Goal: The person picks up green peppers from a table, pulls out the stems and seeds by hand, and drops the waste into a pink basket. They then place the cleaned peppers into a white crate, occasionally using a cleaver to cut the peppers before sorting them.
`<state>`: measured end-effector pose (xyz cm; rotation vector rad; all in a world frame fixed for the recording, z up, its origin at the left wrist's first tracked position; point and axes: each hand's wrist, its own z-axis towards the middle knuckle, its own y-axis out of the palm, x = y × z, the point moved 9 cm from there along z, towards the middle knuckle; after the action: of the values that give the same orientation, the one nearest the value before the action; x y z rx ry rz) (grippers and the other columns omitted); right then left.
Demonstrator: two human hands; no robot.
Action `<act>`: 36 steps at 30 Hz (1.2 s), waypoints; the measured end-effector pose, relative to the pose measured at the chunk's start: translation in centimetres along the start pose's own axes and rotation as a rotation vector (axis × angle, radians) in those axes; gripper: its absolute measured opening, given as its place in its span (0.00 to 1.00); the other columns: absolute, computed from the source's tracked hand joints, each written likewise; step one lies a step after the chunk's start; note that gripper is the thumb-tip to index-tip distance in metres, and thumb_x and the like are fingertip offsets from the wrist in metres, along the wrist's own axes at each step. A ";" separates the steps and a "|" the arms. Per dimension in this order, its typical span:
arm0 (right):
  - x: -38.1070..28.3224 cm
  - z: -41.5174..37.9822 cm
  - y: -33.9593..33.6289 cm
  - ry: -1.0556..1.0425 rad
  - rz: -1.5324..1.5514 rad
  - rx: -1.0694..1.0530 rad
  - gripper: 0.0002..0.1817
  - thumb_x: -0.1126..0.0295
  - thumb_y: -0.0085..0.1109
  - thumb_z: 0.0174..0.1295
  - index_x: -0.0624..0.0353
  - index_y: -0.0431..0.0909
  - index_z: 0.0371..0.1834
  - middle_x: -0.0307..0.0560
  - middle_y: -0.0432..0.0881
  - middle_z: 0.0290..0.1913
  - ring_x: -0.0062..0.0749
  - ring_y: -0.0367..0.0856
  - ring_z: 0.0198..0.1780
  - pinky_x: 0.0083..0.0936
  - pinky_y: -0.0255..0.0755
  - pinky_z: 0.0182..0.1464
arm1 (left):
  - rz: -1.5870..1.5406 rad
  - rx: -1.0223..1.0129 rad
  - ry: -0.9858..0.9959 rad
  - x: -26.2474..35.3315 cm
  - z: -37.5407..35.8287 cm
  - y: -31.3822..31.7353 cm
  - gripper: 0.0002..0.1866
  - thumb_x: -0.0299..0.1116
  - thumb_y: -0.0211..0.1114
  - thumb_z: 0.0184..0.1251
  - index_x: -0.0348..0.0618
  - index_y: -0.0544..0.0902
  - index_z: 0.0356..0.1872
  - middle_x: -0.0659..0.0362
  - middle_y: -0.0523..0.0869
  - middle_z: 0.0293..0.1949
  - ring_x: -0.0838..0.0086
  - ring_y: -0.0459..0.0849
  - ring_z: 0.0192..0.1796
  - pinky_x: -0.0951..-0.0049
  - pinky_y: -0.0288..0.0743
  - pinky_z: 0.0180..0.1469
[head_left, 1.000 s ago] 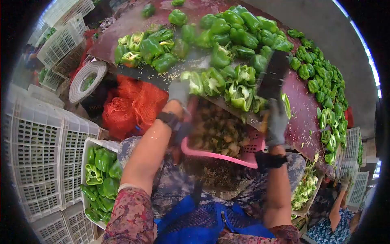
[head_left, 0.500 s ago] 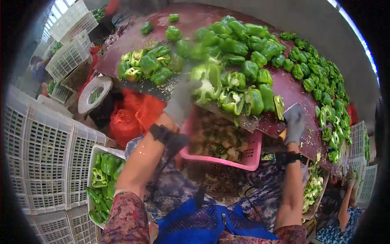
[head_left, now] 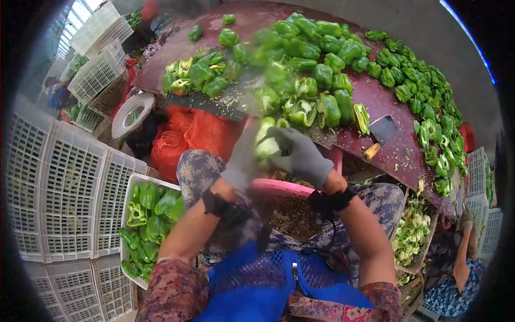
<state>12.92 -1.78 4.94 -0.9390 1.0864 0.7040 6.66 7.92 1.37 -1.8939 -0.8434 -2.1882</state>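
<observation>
Both my gloved hands meet over a pink basket (head_left: 292, 189) at a cut green bell pepper (head_left: 265, 140), its pale inside showing. My left hand (head_left: 242, 156), partly blurred, grips the pepper from the left. On its other side my right hand (head_left: 301, 155) has its fingers curled against the pepper's inside. A broad-bladed knife (head_left: 383, 129) lies on the dark red table (head_left: 370, 102) to the right, its yellowish handle toward me. Cut bell peppers (head_left: 301, 110) rest on the table just beyond my hands.
Whole peppers (head_left: 343, 48) are heaped further back. At left stand a white crate (head_left: 127, 214) of peppers and stacked crates (head_left: 70, 188). A red mesh bag (head_left: 188, 137) hangs near my left knee. Pepper scraps (head_left: 413, 236) fill a box at right, near another person (head_left: 456, 284).
My right hand has let go of the knife, leaving it on the table, and has moved left to the pepper. My left hand has come down toward me with the pepper.
</observation>
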 end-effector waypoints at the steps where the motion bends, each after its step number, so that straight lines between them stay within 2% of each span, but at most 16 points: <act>1: 0.0 -0.1 0.5 -0.044 -0.113 -0.025 0.21 0.67 0.67 0.54 0.58 0.79 0.51 0.51 0.81 0.41 0.41 0.79 0.40 0.33 0.74 0.45 | -0.292 0.036 -0.186 -0.5 -0.9 0.6 0.18 0.42 0.54 0.77 0.42 0.79 0.57 0.58 0.86 0.47 0.73 0.84 0.48 0.72 0.79 0.49; 5: 0.0 -0.9 1.8 -0.111 -0.305 -0.126 0.17 0.64 0.68 0.55 0.58 0.81 0.47 0.52 0.81 0.38 0.38 0.80 0.38 0.33 0.74 0.44 | 0.218 -0.084 0.024 -0.6 -2.8 0.0 0.19 0.26 0.58 0.75 0.38 0.74 0.64 0.57 0.83 0.56 0.74 0.82 0.55 0.73 0.78 0.59; 6: 0.9 -1.2 2.2 -0.085 -0.267 -0.133 0.17 0.64 0.68 0.55 0.58 0.81 0.47 0.52 0.82 0.38 0.38 0.80 0.38 0.33 0.74 0.43 | 0.086 -0.085 -0.031 -0.9 -3.6 0.4 0.24 0.19 0.61 0.70 0.37 0.72 0.66 0.58 0.81 0.58 0.75 0.81 0.58 0.72 0.76 0.61; 9: 2.2 -1.5 2.3 -0.043 -0.226 -0.147 0.17 0.60 0.71 0.54 0.56 0.83 0.45 0.52 0.84 0.39 0.44 0.83 0.40 0.36 0.76 0.44 | 0.139 -0.196 0.009 0.3 -4.3 1.7 0.22 0.24 0.61 0.71 0.37 0.73 0.66 0.58 0.81 0.58 0.75 0.80 0.58 0.73 0.76 0.62; 11: 2.1 -1.7 2.3 -0.002 -0.318 -0.173 0.16 0.59 0.72 0.55 0.55 0.84 0.43 0.52 0.86 0.41 0.47 0.85 0.42 0.37 0.77 0.46 | -0.179 -0.120 -0.271 -2.7 -3.6 0.9 0.21 0.30 0.59 0.73 0.39 0.75 0.65 0.58 0.82 0.57 0.74 0.81 0.58 0.73 0.76 0.61; 12: 1.8 -1.8 2.1 -0.021 -0.335 -0.109 0.15 0.60 0.72 0.55 0.54 0.84 0.42 0.51 0.86 0.41 0.48 0.84 0.41 0.37 0.78 0.45 | -0.341 -0.077 -0.410 -4.3 -3.5 0.8 0.20 0.33 0.58 0.75 0.39 0.75 0.64 0.58 0.82 0.57 0.74 0.82 0.57 0.74 0.76 0.60; 15: -0.4 -2.7 2.0 -0.155 -0.541 0.099 0.15 0.64 0.70 0.55 0.55 0.83 0.44 0.52 0.83 0.43 0.52 0.82 0.42 0.40 0.77 0.43 | -0.127 -0.046 -0.234 -3.5 -2.9 0.7 0.20 0.42 0.54 0.77 0.42 0.78 0.62 0.58 0.84 0.54 0.72 0.83 0.54 0.73 0.79 0.55; 16: -0.7 -3.1 1.9 -0.140 -0.634 0.159 0.15 0.66 0.69 0.55 0.55 0.81 0.45 0.52 0.82 0.43 0.53 0.81 0.43 0.40 0.77 0.44 | -0.453 0.091 -0.401 -5.5 -2.5 0.1 0.20 0.43 0.53 0.78 0.43 0.78 0.60 0.58 0.84 0.53 0.71 0.83 0.54 0.70 0.81 0.52; 18: -1.6 -4.0 0.3 -0.209 -0.614 0.382 0.16 0.69 0.67 0.56 0.56 0.79 0.48 0.53 0.82 0.44 0.53 0.81 0.44 0.40 0.76 0.46 | -0.612 0.099 -0.375 -5.8 -2.1 -0.9 0.18 0.34 0.58 0.74 0.41 0.77 0.61 0.57 0.83 0.55 0.71 0.82 0.57 0.68 0.81 0.53; 21: 0.5 -5.2 -4.8 -0.092 -0.544 0.609 0.17 0.68 0.66 0.58 0.57 0.79 0.51 0.56 0.80 0.47 0.51 0.81 0.48 0.38 0.77 0.51 | -0.203 0.072 -0.077 -2.2 -2.0 -2.4 0.26 0.19 0.63 0.63 0.40 0.74 0.64 0.57 0.81 0.58 0.70 0.81 0.59 0.67 0.81 0.56; 24: 6.0 -5.2 -6.5 0.226 -0.923 0.451 0.18 0.69 0.64 0.61 0.60 0.78 0.53 0.57 0.79 0.52 0.47 0.80 0.53 0.35 0.75 0.56 | -0.043 0.096 0.067 -0.9 -1.2 -3.1 0.31 0.18 0.67 0.60 0.40 0.71 0.67 0.56 0.80 0.59 0.69 0.80 0.60 0.68 0.80 0.59; 27: 6.2 -5.0 -5.8 0.027 -0.587 0.490 0.21 0.68 0.60 0.66 0.61 0.75 0.61 0.58 0.77 0.58 0.45 0.78 0.58 0.32 0.73 0.60 | 0.039 0.222 0.077 -0.2 -0.1 -2.2 0.30 0.29 0.68 0.63 0.40 0.71 0.67 0.54 0.80 0.59 0.68 0.80 0.61 0.68 0.77 0.61; 30: 6.7 -3.7 -1.9 0.176 0.784 0.408 0.22 0.68 0.56 0.70 0.62 0.72 0.66 0.53 0.76 0.62 0.42 0.78 0.59 0.31 0.72 0.61 | 0.787 0.135 0.508 3.2 -0.9 3.2 0.31 0.44 0.69 0.67 0.38 0.72 0.65 0.49 0.82 0.57 0.65 0.80 0.59 0.65 0.72 0.63; 31: 6.7 -3.4 -1.4 0.149 0.793 0.359 0.23 0.68 0.56 0.71 0.62 0.71 0.67 0.51 0.77 0.62 0.39 0.78 0.59 0.32 0.72 0.62 | 1.064 -0.031 0.709 4.1 -2.1 6.4 0.32 0.48 0.69 0.67 0.36 0.73 0.63 0.46 0.82 0.56 0.63 0.78 0.59 0.64 0.69 0.66; 34: 5.1 -3.4 -2.8 0.119 0.802 0.431 0.20 0.72 0.55 0.72 0.63 0.74 0.65 0.40 0.81 0.56 0.29 0.79 0.55 0.29 0.75 0.58 | 0.923 0.136 0.650 6.2 -1.3 4.5 0.31 0.50 0.66 0.69 0.37 0.73 0.63 0.49 0.82 0.56 0.65 0.78 0.60 0.64 0.69 0.65; 36: 3.7 -3.0 -3.7 0.142 0.453 0.446 0.20 0.70 0.56 0.73 0.65 0.74 0.65 0.45 0.80 0.59 0.30 0.79 0.57 0.28 0.74 0.60 | 0.276 0.172 0.253 3.6 1.3 0.2 0.28 0.49 0.62 0.73 0.39 0.73 0.64 0.53 0.82 0.56 0.66 0.79 0.60 0.64 0.71 0.64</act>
<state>16.06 -6.05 1.98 -0.3638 1.5293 0.7233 7.14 9.35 4.87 -1.5124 -0.6574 -2.0565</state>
